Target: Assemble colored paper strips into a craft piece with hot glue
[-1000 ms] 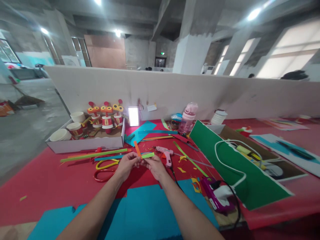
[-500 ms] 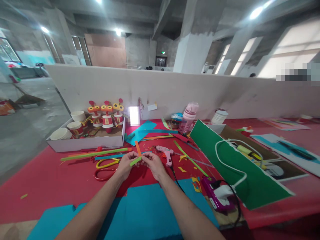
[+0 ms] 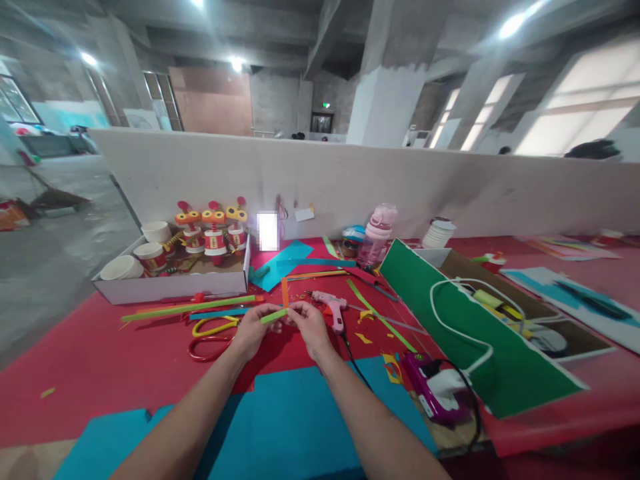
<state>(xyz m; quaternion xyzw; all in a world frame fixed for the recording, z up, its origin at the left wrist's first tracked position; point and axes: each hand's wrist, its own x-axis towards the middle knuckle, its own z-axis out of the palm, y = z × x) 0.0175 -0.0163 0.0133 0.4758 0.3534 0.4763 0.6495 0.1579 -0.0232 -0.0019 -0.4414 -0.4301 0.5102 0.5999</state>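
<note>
Between my two hands a green paper strip (image 3: 273, 317) and an orange paper strip (image 3: 285, 293) meet at a corner, the orange one pointing away from me. My left hand (image 3: 256, 328) is closed on the green strip. With thumb and fingers pinched, my right hand (image 3: 307, 325) grips the spot where the strips cross. Just left of my left hand lie scissors with one yellow and one red handle (image 3: 210, 348). A pink glue gun (image 3: 331, 307) rests beyond my right hand, its black cord trailing toward me.
A white box tray (image 3: 175, 288) at left holds paper cups and several red-yellow cup figures. Blue sheets (image 3: 310, 420) lie in front of me. A green-sided box (image 3: 450, 333) and a purple power socket (image 3: 435, 393) are right. A pink bottle (image 3: 377, 233) stands near the partition.
The orange strip has swung from leaning left to nearly straight away from me. The green strip and my right hand have shifted slightly.
</note>
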